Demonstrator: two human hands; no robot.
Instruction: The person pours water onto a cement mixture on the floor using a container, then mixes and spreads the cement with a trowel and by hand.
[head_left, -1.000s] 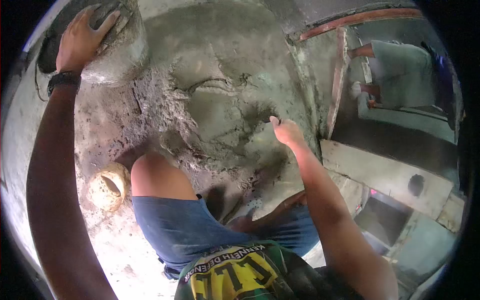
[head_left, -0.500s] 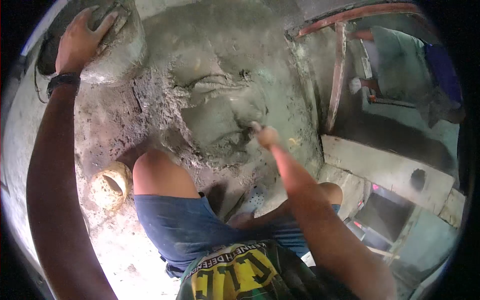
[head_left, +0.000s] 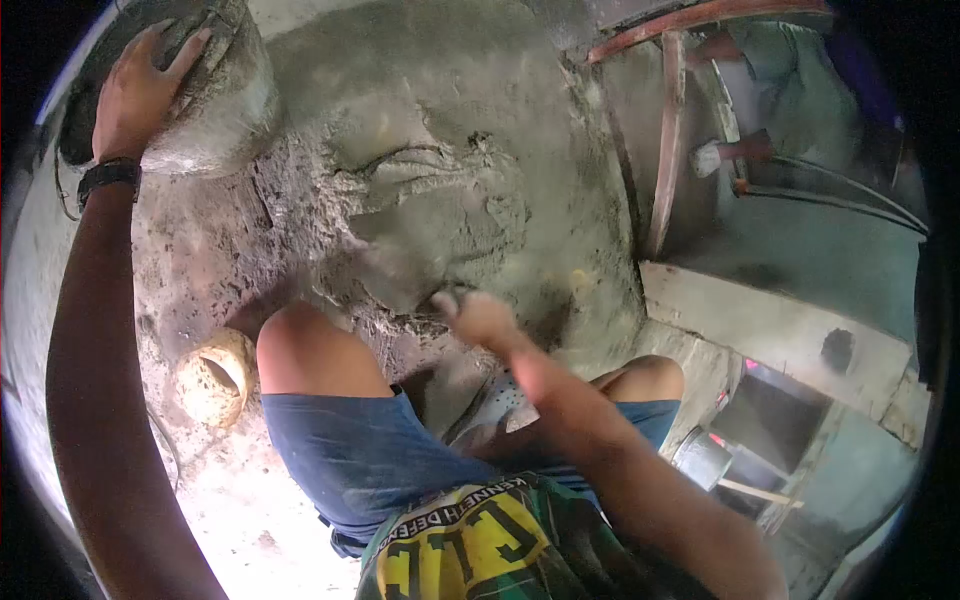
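Note:
My left hand [head_left: 135, 95] rests at the mouth of a mortar-caked bucket [head_left: 225, 115] at upper left, thumb and fingers spread. Wet grey mortar [head_left: 430, 215] lies in a rough, ridged patch on the floor in front of me. Low over the near edge of that patch, my right hand [head_left: 480, 318] is closed around the handle of what looks like a trowel [head_left: 385, 275]. Motion smears its blade, so I cannot tell whether it touches the mortar.
A crusted, pale round container [head_left: 215, 378] lies beside my left knee. At right are a reddish frame [head_left: 672, 140], a pale board [head_left: 770, 310] and a small pot with a handle [head_left: 703, 458]. Beyond the frame another person's hand [head_left: 735, 153] and clothing show.
My right hand has moved left and toward me with the trowel. The left hand stays at the bucket. The view has shifted slightly, and the other person's arm has changed position.

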